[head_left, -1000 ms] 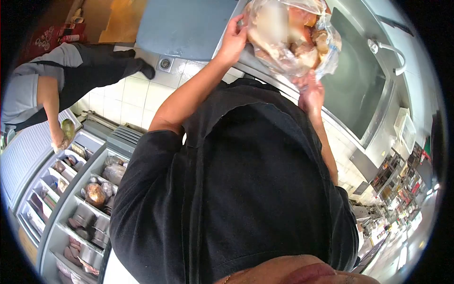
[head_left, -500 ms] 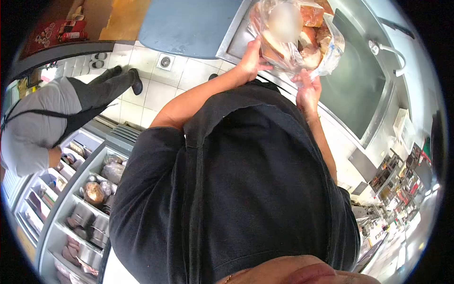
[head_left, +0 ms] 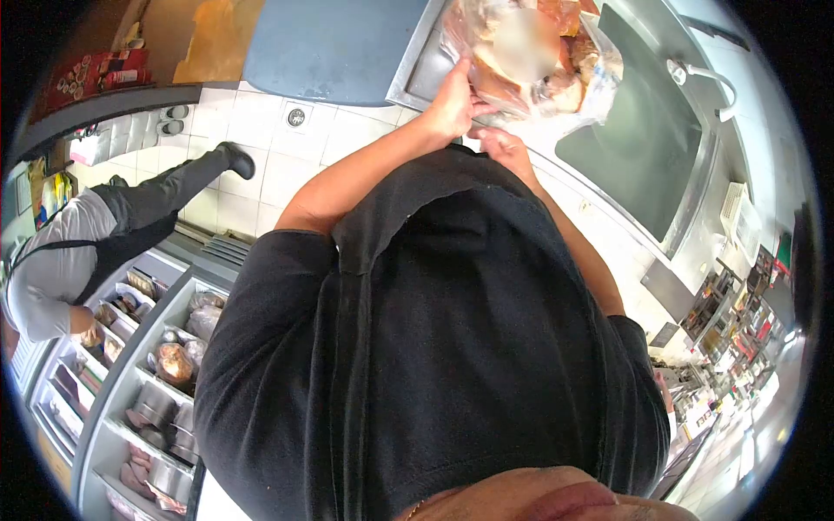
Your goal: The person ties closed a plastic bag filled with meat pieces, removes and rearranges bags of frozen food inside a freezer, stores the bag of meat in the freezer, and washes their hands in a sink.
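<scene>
Clear bag (head_left: 539,69) of red-brown and pale chunks, just beyond my fingers.
Its bluish print is too blurred to read; the crumpled, see-through plastic lies over the steel surface (head_left: 427,74), with the sink (head_left: 638,174) to the right of my fingers. My left fingers (head_left: 456,94) touch its near edge, whether gripping I cannot tell; my right fingers (head_left: 504,146), at its near right corner half a second ago, now curl beside them, their hold unclear.

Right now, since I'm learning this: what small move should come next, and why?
Perhaps set the right hand under the right side of the bag: the hand seems off it, close to the left hand, and that side overlaps the basin in view.
</scene>
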{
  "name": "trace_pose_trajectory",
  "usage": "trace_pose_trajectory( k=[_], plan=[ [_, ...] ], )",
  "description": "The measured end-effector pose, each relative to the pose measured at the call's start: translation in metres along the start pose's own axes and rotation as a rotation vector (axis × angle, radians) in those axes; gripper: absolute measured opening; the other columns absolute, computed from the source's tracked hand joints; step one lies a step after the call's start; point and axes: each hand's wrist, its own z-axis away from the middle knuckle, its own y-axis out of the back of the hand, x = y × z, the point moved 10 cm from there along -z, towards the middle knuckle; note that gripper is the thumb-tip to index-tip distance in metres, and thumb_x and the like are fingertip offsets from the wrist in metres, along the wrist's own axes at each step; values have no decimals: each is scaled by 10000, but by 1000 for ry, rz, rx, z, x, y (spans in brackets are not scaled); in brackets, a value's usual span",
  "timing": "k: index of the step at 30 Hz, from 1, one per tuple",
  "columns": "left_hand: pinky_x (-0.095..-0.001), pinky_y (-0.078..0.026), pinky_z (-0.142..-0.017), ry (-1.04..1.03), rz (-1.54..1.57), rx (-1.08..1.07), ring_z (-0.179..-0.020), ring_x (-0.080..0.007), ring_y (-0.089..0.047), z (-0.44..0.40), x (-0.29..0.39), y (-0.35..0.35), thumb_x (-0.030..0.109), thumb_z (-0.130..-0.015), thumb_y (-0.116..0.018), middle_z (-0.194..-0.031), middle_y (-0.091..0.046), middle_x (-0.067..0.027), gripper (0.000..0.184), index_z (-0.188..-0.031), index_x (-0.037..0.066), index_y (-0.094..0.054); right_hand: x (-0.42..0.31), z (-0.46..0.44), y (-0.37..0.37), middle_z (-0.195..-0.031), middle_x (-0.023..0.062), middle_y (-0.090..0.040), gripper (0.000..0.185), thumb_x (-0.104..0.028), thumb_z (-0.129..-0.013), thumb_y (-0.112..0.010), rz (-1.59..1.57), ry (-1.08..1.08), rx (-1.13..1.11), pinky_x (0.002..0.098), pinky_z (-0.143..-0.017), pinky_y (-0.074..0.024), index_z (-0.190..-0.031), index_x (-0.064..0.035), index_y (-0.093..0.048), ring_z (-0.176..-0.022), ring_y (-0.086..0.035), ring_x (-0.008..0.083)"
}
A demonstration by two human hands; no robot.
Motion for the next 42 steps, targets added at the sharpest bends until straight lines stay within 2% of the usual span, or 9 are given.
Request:
trace_pose_trajectory(
  k=[4,8,13,16,20,23,35,39,42],
  plan=[
    [-461,-467,-929,278,-115,48,-1034,-297,-609,0,-28,11,521,-1008,-344,-1186,-614,-173,627,-1310,-7,-494,-29,-9,-7,-796,26,-625,274,-209,-996,-572,33,-16,-49,281,-724,-462,-860,14,-655,-754,-554,126],
    [-391,-463,-893,-169,-546,-97,-992,-222,-588,-23,-5,30,512,-1009,-401,-1105,-628,-113,550,-1219,33,-568,-116,28,71,-851,39,-654,119,-27,-936,-572,287,578,332,291,-770,-481,-863,16,-656,-828,-582,128],
    [-317,-512,-762,-823,-767,245,-991,-204,-589,15,98,43,255,-814,-766,-1063,-608,-122,482,-1187,13,-578,-133,47,164,-1011,126,-640,441,-219,-857,-780,461,194,884,265,-771,-494,-1127,68,-583,-861,-599,153],
    [-315,-518,-781,-986,-790,260,-1001,-212,-593,18,135,20,261,-828,-753,-1069,-608,-117,477,-1190,8,-574,-122,26,178,-1085,150,-616,672,-282,-816,-822,511,212,870,266,-754,-496,-1273,87,-496,-856,-589,153],
    [-294,-482,-847,-733,-578,114,-1024,-159,-592,-42,127,26,243,-909,-684,-1066,-639,-59,391,-1211,15,-589,-103,-10,193,-960,119,-651,368,-188,-852,-698,616,-91,647,289,-722,-505,-1106,63,-612,-825,-599,160],
    [-278,-470,-847,-457,-335,10,-992,-136,-588,-54,117,27,223,-925,-659,-1039,-649,-36,330,-1191,31,-618,-113,-7,205,-879,73,-658,197,-104,-868,-608,154,88,712,285,-692,-483,-1003,34,-644,-767,-594,139],
    [-317,-440,-852,-446,-464,-6,-976,-142,-565,-54,160,-8,371,-914,-642,-1047,-649,-12,398,-1181,77,-644,-81,-55,234,-823,74,-614,138,-82,-896,-617,-509,125,477,282,-624,-464,-994,13,-597,-693,-560,135],
    [-318,-448,-839,-384,-616,22,-963,-159,-577,-67,170,-28,366,-864,-701,-1064,-655,-33,431,-1169,67,-640,-151,-30,196,-775,45,-601,297,-210,-874,-700,468,139,708,270,-574,-432,-1070,4,-634,-652,-529,101],
    [-327,-470,-790,-313,-733,98,-923,-167,-591,-101,171,-23,300,-813,-755,-1068,-657,-50,461,-1187,62,-629,-145,-39,213,-747,11,-595,199,-173,-877,-694,555,178,644,260,-545,-411,-980,-4,-677,-630,-512,80]
  ],
)
